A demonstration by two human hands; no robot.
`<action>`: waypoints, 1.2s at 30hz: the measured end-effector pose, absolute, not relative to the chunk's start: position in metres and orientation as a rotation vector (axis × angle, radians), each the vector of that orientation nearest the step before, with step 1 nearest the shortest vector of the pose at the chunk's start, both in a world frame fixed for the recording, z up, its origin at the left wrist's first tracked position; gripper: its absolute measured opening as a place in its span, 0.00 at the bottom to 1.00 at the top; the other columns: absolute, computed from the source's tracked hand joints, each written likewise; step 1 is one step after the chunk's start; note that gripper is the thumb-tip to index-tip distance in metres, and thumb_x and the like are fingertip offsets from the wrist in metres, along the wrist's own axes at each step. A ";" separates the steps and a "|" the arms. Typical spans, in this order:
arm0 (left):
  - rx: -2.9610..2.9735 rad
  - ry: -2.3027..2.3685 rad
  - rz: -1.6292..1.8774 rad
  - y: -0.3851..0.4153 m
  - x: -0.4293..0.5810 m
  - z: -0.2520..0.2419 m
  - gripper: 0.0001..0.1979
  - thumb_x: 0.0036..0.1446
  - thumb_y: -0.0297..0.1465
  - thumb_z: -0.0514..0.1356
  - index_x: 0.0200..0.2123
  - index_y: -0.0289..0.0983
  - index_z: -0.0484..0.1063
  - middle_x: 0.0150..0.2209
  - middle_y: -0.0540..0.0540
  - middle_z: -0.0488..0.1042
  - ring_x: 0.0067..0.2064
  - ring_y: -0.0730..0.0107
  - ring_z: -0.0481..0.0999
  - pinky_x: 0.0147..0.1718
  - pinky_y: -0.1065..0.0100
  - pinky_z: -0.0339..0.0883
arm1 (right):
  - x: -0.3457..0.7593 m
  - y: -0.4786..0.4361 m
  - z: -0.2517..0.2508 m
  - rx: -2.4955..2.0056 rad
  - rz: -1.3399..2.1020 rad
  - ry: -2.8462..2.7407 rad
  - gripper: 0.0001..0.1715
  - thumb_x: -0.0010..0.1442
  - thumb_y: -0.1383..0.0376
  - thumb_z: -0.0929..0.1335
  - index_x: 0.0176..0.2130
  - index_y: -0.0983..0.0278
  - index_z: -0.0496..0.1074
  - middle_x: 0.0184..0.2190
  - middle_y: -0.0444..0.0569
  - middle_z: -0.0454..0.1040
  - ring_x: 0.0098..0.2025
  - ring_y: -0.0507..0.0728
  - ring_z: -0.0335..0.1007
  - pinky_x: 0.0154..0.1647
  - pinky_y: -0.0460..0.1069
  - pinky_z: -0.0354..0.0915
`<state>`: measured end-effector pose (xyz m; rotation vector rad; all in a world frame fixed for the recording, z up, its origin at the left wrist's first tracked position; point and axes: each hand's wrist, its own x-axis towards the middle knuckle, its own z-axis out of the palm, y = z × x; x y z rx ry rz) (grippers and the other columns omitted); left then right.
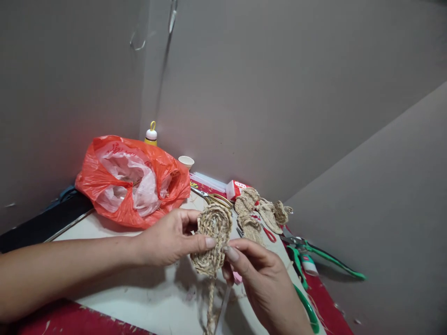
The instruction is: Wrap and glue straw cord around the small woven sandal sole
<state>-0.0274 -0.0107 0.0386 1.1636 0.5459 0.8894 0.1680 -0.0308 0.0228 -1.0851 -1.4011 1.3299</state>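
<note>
My left hand [174, 237] grips a small oval sole of coiled straw braid [213, 228] from its left side, the thumb flat across its face and the fingers behind. On the lower right edge of the sole, my right hand [260, 274] pinches with thumb and forefinger; whatever lies between those fingertips is too small to make out. A loose braid tail [210, 307] hangs from the bottom of the sole toward the table. Behind it lie several small woven straw pieces [246, 202] and gold-handled scissors [213, 197].
A red plastic bag [89, 179] with a white bag inside stands at the left. Behind it are a yellow-and-white bottle [151, 136] and a paper cup [186, 161]. Green-handled pliers [326, 256] lie at the right by a wall. A red-and-white box [235, 188] sits at the back.
</note>
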 end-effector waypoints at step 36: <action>0.960 0.510 0.853 -0.011 -0.023 0.029 0.14 0.49 0.35 0.70 0.33 0.31 0.74 0.28 0.45 0.80 0.29 0.67 0.80 0.31 0.69 0.72 | 0.155 -0.023 0.007 -0.738 1.965 -0.780 0.09 0.52 0.64 0.77 0.31 0.65 0.75 0.13 0.41 0.72 0.12 0.45 0.64 0.13 0.38 0.65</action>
